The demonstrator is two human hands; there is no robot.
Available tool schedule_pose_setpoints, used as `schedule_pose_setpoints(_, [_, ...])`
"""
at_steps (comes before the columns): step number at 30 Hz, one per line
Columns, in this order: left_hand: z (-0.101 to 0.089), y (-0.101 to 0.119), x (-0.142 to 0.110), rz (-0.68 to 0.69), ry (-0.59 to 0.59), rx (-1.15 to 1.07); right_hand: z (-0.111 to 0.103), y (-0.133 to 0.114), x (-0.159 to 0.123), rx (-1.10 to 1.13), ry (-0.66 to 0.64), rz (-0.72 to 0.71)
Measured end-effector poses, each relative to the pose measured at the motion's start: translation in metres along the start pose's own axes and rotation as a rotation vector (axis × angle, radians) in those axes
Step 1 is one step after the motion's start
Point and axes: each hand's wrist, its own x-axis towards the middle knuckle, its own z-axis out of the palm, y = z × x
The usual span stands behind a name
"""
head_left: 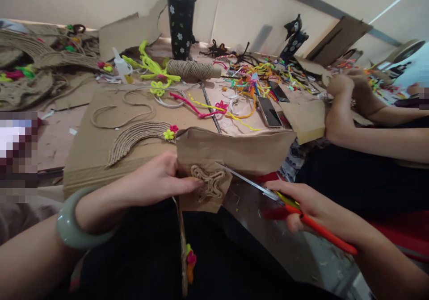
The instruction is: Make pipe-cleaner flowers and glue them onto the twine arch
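My left hand [161, 179] grips the left side of a piece of brown cardboard [241, 150], its thumb lying over the front. Glued on the lower left of that cardboard is a star-like shape of twisted twine [209, 183]. My right hand [308, 202] is closed round the red-and-yellow handles of a pair of scissors [258, 187]. Their blades reach into the cardboard just above and right of the twine shape, where a cut edge shows. A twine strand with small bright flowers [190, 262] hangs below my left hand.
Behind the cardboard lie a twine arch with flowers [142, 137], a twine spool [194, 70], a glue bottle [123, 67], a phone [269, 111] and a heap of colourful cords [251, 83]. A black decorated boot-shaped vase [181, 18] stands behind. Another person's hands [348, 90] work at right.
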Motion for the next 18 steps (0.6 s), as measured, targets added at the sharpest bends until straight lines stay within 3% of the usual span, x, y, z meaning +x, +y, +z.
schedule_pose_setpoints(5, [-0.003,0.001,-0.002,-0.050,-0.065,-0.062,0.000,-0.001,0.001,-0.010,-0.018,-0.061])
schedule_pose_setpoints(9, [-0.005,-0.001,-0.004,-0.055,-0.062,-0.079,-0.002,-0.006,-0.001,-0.071,0.019,-0.044])
schedule_pose_setpoints(15, [-0.005,0.000,-0.004,-0.076,-0.116,-0.046,-0.004,-0.012,-0.001,-0.143,-0.024,0.027])
schedule_pose_setpoints(18, [-0.004,0.002,-0.003,-0.095,-0.118,-0.046,-0.002,-0.012,0.002,-0.111,-0.036,-0.007])
